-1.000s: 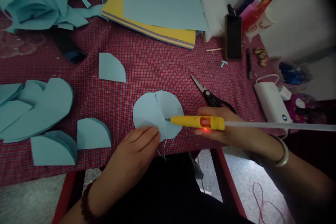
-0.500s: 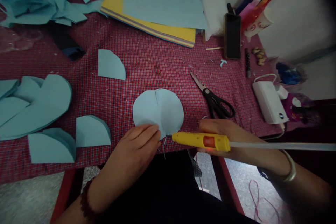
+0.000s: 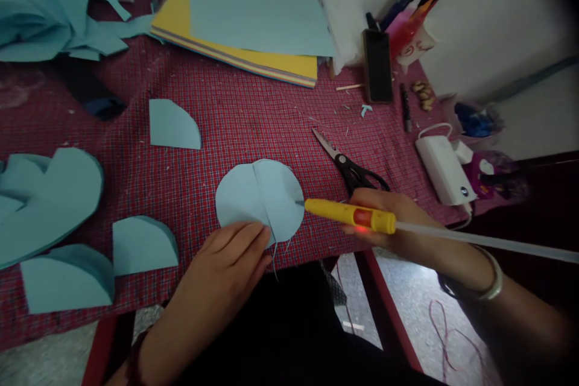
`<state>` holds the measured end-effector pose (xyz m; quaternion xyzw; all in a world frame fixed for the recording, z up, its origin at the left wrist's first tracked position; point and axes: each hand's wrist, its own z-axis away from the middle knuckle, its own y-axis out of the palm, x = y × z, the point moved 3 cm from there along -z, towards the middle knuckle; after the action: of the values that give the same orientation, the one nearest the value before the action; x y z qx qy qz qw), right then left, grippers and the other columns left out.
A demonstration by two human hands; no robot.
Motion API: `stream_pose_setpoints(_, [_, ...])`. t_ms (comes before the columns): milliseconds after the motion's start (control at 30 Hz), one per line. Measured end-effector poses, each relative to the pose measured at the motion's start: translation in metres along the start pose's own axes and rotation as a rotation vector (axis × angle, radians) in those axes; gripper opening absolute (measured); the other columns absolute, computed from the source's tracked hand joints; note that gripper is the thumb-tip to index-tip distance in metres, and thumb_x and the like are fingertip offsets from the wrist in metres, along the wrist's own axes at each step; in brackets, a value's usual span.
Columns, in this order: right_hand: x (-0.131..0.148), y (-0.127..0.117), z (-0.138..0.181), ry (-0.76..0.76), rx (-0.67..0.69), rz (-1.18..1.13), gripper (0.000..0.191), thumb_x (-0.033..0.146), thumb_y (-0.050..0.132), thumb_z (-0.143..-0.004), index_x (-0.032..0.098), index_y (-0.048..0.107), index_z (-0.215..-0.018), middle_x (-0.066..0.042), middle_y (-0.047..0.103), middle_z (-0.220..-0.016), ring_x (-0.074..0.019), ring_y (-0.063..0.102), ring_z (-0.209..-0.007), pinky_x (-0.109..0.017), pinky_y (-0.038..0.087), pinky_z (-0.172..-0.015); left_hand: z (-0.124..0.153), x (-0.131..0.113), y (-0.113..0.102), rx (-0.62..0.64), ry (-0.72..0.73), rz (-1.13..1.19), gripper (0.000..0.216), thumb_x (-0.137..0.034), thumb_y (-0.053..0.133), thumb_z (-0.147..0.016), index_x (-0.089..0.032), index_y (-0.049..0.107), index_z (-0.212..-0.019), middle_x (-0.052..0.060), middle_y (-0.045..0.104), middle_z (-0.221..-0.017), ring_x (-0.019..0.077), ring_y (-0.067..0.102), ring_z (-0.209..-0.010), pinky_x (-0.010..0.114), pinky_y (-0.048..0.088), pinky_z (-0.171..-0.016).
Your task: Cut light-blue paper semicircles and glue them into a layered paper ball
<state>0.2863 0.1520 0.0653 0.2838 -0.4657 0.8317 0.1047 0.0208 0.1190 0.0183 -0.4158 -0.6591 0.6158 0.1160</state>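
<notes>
A light blue paper shape with rounded lobes (image 3: 239, 196), creased or layered down its middle, lies near the table's front edge. My left hand (image 3: 235, 253) grips its lower edge, fingers bent together on top and the thumb close below. Thin strands of glue (image 3: 274, 262) hang from that edge. My right hand (image 3: 375, 208) is closed round a yellow hot glue gun (image 3: 332, 211). A long translucent glue stick (image 3: 479, 241) sticks out of its back, and a red light glows at its side. The nozzle is at the paper's right side. Scissors (image 3: 350, 167) lie just beyond my right hand.
Folded blue paper pieces (image 3: 145, 244) and larger ones (image 3: 67, 193) lie at left. A coloured paper stack (image 3: 257, 12) is at the back. Right of it are a phone (image 3: 377, 66), a marker (image 3: 406, 108) and a white box with a cable (image 3: 446, 169). Blue scraps (image 3: 40, 6) fill the back left.
The glue gun has moved up from the paper's bottom edge to its right side. The paper has tilted slightly under my left hand. The whole view has shifted a little.
</notes>
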Motion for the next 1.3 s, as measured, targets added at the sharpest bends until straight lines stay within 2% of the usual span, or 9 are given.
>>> stream_pose_setpoints(67, [0.001, -0.001, 0.000, 0.000, -0.008, 0.007, 0.025, 0.042, 0.063, -0.086, 0.021, 0.052, -0.080, 0.003, 0.054, -0.071, -0.0120, 0.051, -0.058, -0.025, 0.036, -0.051, 0.000, 0.000, 0.000, -0.008, 0.003, -0.005, 0.030, -0.019, 0.051, -0.095, -0.012, 0.057, -0.123, 0.010, 0.064, -0.116, 0.0242, 0.057, -0.104, 0.041, 0.050, -0.089])
stream_pose_setpoints(167, [0.005, 0.000, -0.001, -0.035, 0.051, 0.012, 0.026, 0.041, 0.064, -0.085, 0.021, 0.050, -0.076, 0.002, 0.054, -0.071, -0.0118, 0.050, -0.057, -0.025, 0.035, -0.051, 0.001, 0.001, 0.001, -0.019, 0.015, -0.003, 0.029, -0.018, 0.050, -0.095, -0.011, 0.058, -0.122, 0.010, 0.065, -0.115, 0.0245, 0.057, -0.104, 0.042, 0.049, -0.089])
stream_pose_setpoints(333, [0.003, -0.006, -0.006, 0.012, -0.031, 0.061, 0.026, 0.042, 0.062, -0.087, 0.021, 0.050, -0.077, 0.001, 0.053, -0.069, -0.0128, 0.050, -0.057, -0.027, 0.034, -0.051, 0.002, 0.002, 0.002, -0.035, 0.015, 0.002, 0.029, -0.017, 0.051, -0.094, -0.011, 0.058, -0.122, 0.011, 0.064, -0.122, 0.0249, 0.056, -0.105, 0.042, 0.050, -0.089])
stream_pose_setpoints(600, [0.004, -0.003, 0.009, 0.025, 0.066, 0.012, 0.036, 0.051, 0.062, -0.086, 0.019, 0.049, -0.076, 0.002, 0.053, -0.070, -0.0112, 0.047, -0.057, -0.026, 0.031, -0.051, 0.002, 0.005, 0.003, -0.054, 0.068, 0.010, 0.033, -0.014, 0.054, -0.092, -0.009, 0.057, -0.125, 0.011, 0.063, -0.129, 0.0256, 0.057, -0.109, 0.042, 0.050, -0.091])
stream_pose_setpoints(800, [0.006, 0.004, 0.013, -0.022, 0.083, -0.013, 0.029, 0.042, 0.063, -0.086, 0.020, 0.048, -0.075, 0.002, 0.053, -0.071, -0.0108, 0.048, -0.057, -0.025, 0.032, -0.052, 0.004, 0.005, 0.004, -0.032, 0.041, 0.015, 0.033, -0.015, 0.053, -0.093, -0.013, 0.058, -0.126, 0.010, 0.062, -0.131, 0.0252, 0.058, -0.111, 0.042, 0.051, -0.092])
stream_pose_setpoints(1033, [-0.006, -0.001, 0.007, 0.052, -0.033, -0.052, 0.029, 0.047, 0.062, -0.087, 0.021, 0.052, -0.080, 0.002, 0.055, -0.071, -0.0123, 0.051, -0.057, -0.026, 0.036, -0.052, 0.003, 0.003, 0.002, -0.046, 0.076, 0.018, 0.030, -0.012, 0.053, -0.092, -0.011, 0.059, -0.122, 0.011, 0.062, -0.129, 0.0263, 0.056, -0.112, 0.043, 0.051, -0.091])
stream_pose_setpoints(1300, [0.004, 0.016, 0.023, 0.071, 0.119, -0.094, 0.029, 0.045, 0.063, -0.086, 0.020, 0.051, -0.078, 0.001, 0.055, -0.072, -0.0121, 0.051, -0.058, -0.025, 0.034, -0.052, 0.001, 0.002, 0.002, -0.016, 0.069, 0.018, 0.030, -0.013, 0.055, -0.092, -0.012, 0.059, -0.122, 0.011, 0.062, -0.130, 0.0255, 0.057, -0.112, 0.043, 0.051, -0.092])
